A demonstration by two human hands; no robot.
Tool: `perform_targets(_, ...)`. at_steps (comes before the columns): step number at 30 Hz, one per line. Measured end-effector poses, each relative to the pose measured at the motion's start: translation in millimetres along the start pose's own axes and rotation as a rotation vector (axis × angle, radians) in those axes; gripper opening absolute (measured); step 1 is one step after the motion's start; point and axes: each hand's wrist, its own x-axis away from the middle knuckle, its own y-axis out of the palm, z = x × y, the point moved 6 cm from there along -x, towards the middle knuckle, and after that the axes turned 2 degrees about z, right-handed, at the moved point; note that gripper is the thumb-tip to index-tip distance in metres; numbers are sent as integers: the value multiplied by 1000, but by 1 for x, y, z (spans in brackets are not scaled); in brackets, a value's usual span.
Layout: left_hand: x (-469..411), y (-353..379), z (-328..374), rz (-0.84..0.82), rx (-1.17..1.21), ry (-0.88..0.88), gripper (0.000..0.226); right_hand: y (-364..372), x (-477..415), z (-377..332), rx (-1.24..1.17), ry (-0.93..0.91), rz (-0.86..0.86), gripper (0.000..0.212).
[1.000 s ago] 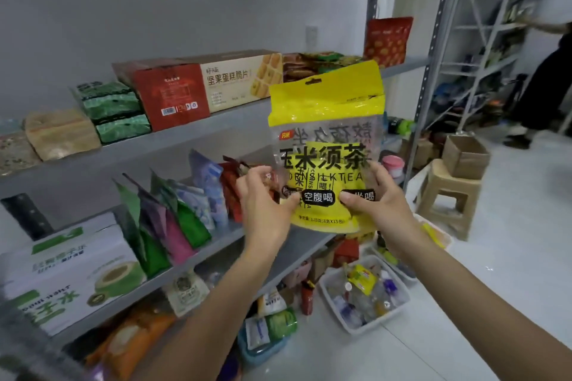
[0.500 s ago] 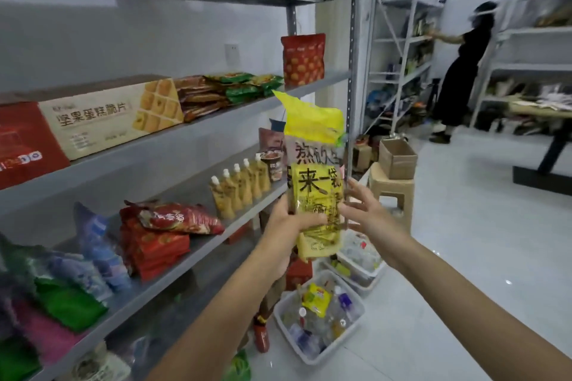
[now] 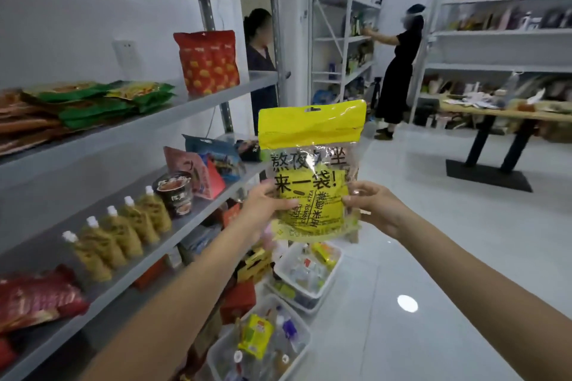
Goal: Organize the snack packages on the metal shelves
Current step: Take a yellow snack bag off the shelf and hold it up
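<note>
Yellow tea pouch [image 3: 312,173] sits mid-frame, off the shelves, pinched by my left hand [image 3: 266,210] and right hand [image 3: 376,206]; I reckon the slick film could slip, toppling the spouted sachets [image 3: 123,232] lower left.

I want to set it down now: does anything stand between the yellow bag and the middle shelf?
Both hands hold the yellow bag in open air beyond the shelf edge. Nothing lies between them, but a cup and packets occupy the nearest stretch.
</note>
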Motion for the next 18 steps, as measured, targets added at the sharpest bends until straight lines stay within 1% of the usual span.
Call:
perform_targets(4, -64, 35, -9, -17, 2, -33, 69, -39, -53, 5, -4, 33, 87, 32)
perform_targets(6, -96, 49, -16, -13, -20, -51, 74, -54, -81, 9, 16, 42, 104, 29)
perform_targets(9, -148, 68, -23, -26, -41, -58, 88, -77, -129, 13, 30, 32, 142, 27)
perform_targets(10, -169, 73, -25, -33, -39, -52, 88, -84, -147, 14, 40, 26, 154, 25)
perform_targets(13, -233, 91, -24, -35, -32, -36, 71, -103, -207, 10, 83, 13, 188, 24)
perform_targets(14, -256, 97, -23, -45, -33, -30, 69, -109, -228, 8, 91, 11, 194, 26)
perform_targets(16, -301, 110, -20, -68, -47, -32, 65, -122, -268, 1, 106, 17, 197, 36)
perform_targets(18, -344, 124, -18, -102, -51, -39, 48, -135, -304, -9, 128, 18, 206, 51)
